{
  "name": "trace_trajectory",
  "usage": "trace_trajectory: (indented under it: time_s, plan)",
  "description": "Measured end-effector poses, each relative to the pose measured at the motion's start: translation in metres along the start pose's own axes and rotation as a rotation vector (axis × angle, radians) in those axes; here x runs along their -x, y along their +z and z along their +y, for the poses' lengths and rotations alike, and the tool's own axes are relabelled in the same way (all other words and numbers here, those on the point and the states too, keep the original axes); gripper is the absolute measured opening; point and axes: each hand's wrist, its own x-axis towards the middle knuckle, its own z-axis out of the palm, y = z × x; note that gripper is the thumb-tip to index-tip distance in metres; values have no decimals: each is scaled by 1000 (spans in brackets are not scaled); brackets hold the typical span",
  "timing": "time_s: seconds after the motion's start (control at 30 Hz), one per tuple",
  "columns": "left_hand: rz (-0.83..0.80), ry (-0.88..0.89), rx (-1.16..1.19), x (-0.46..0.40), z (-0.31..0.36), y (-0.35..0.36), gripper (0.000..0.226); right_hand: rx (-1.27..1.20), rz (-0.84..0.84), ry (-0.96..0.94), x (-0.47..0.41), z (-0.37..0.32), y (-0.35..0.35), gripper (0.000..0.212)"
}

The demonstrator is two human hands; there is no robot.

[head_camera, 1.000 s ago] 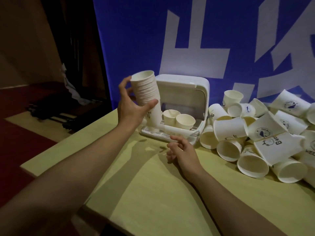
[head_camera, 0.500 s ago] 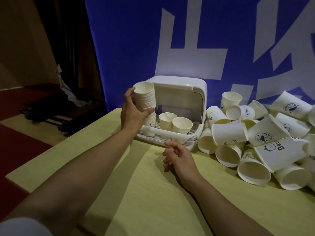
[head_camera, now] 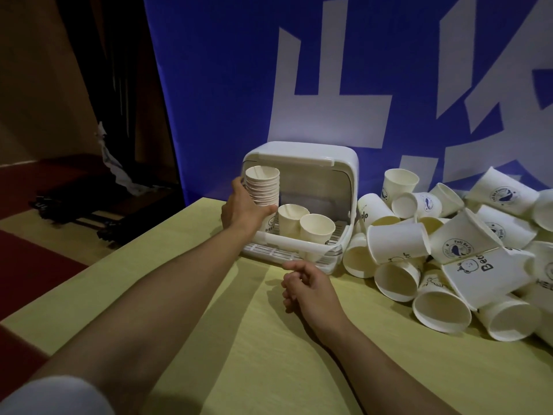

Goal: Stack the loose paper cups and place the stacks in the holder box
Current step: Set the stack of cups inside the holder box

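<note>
Left hand (head_camera: 244, 209) grips tall cup stack (head_camera: 263, 191), holds it upright at left end of holder box (head_camera: 302, 205), bottom near floor inside. Right hand (head_camera: 311, 290) rests on worktop (head_camera: 239, 339) just in front of box, fingers loosely curled, holds nothing. Risk: tall stack could tip or bump two cups (head_camera: 305, 224) standing just beside it in box. Big pile of loose cups (head_camera: 449, 253) lies right of box. Blue banner (head_camera: 389, 85) hangs behind.

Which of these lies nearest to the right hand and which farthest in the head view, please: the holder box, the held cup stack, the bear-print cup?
From the right hand:
1. Holder box, its front edge just beyond the fingers.
2. Bear-print cup, in the pile to the right.
3. Cup stack, up at the box's left side, in the left hand.
</note>
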Motion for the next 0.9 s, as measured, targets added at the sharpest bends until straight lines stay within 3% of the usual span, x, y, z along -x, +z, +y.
trace_trajectory:
  time_s: [0.1, 0.57, 0.9]
  plan:
    - [-25, -29, 52, -4, 13, 11, 85, 3, -2, 2, 0, 0, -1, 19]
    - [-4, -72, 59, -49, 16, 50, 85, 26, -19, 0, -5, 3, -5, 17]
    - [-40, -39, 41, -34, 20, 17, 86, 26, -5, 9, -4, 0, -5, 16]
